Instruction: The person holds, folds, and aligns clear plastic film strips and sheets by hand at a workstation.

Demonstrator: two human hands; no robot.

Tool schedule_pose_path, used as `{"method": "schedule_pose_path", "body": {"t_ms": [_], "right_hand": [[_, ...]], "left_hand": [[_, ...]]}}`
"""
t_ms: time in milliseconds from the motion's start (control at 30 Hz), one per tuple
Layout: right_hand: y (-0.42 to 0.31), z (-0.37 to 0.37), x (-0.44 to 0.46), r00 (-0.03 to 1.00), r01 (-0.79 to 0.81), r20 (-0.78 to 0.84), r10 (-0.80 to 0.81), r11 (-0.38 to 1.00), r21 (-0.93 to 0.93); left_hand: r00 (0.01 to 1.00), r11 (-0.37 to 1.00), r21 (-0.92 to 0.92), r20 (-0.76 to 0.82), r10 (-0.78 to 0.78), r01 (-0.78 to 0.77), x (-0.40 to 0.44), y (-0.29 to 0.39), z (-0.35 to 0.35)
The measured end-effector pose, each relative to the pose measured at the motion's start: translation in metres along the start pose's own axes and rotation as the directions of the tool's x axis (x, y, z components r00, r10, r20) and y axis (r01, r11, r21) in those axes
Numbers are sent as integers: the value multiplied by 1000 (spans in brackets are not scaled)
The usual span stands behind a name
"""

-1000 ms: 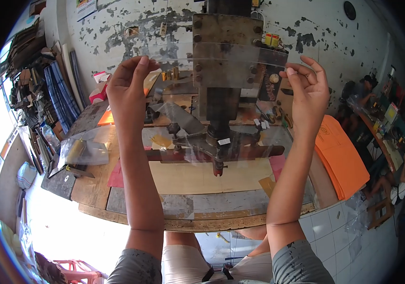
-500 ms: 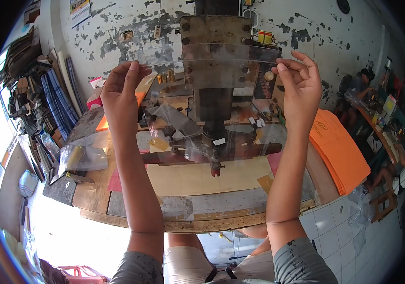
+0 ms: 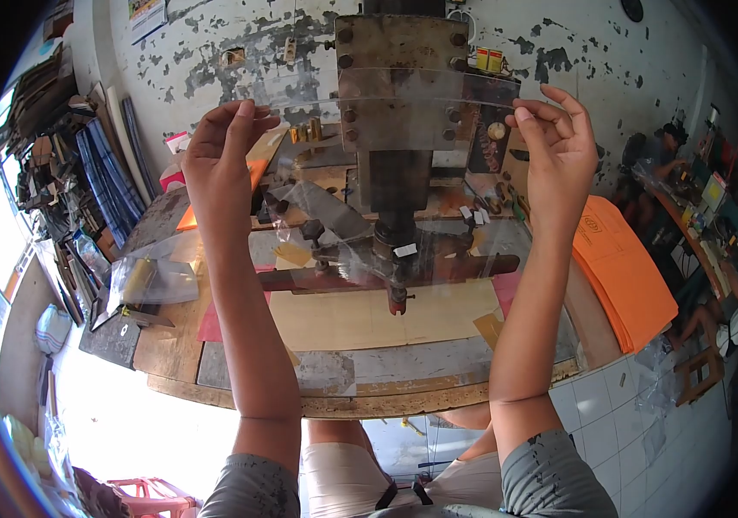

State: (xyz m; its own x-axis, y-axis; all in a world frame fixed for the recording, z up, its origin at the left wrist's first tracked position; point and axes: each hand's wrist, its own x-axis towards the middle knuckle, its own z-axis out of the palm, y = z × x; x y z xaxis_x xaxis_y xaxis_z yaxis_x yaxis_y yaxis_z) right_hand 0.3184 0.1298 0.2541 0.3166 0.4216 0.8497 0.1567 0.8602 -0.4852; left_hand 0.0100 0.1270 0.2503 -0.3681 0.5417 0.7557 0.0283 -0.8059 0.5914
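Note:
A clear plastic sheet (image 3: 421,85) is stretched between my raised hands, in front of the heavy metal press (image 3: 399,112). My left hand (image 3: 224,147) pinches its upper left corner between thumb and fingers. At the upper right corner, my right hand (image 3: 556,142) has thumb and forefinger closed on it, other fingers curled loosely. The sheet's lower edge is hard to make out against the background. Below it, a pale yellow board (image 3: 369,315) lies on the press bed under the red-tipped spindle (image 3: 397,298).
Orange printed sheets (image 3: 624,276) are stacked at the right of the worktable (image 3: 179,345). Clear plastic film (image 3: 157,281) lies at the left. Small gold cylinders (image 3: 304,131) stand behind. Another person (image 3: 671,151) sits at a bench on the far right.
Both hands have stayed pinched on the plastic sheet. My right hand and the sheet's right end have shifted slightly right; the view has tilted a little.

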Motion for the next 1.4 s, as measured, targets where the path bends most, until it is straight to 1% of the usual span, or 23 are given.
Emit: {"method": "schedule_pose_path", "body": {"t_ms": [367, 533, 833, 933, 1400], "right_hand": [[-1, 0, -1, 1000, -1, -8, 1, 1000, 2], [1, 0, -1, 1000, 14, -4, -14, 1000, 0], [-2, 0, -1, 1000, -6, -7, 6, 1000, 6], [-1, 0, -1, 1000, -3, -6, 3, 1000, 0], [0, 1, 0, 1000, 4, -2, -4, 1000, 4]], "left_hand": [[1000, 1000, -15, 10, 22, -21, 0, 0, -3], [999, 1000, 22, 33, 1, -1, 0, 1, -5], [999, 1000, -5, 32, 4, -4, 0, -1, -5], [1000, 1000, 19, 21, 3, -3, 0, -1, -5], [1000, 1000, 14, 18, -5, 5, 0, -1, -5]]}}
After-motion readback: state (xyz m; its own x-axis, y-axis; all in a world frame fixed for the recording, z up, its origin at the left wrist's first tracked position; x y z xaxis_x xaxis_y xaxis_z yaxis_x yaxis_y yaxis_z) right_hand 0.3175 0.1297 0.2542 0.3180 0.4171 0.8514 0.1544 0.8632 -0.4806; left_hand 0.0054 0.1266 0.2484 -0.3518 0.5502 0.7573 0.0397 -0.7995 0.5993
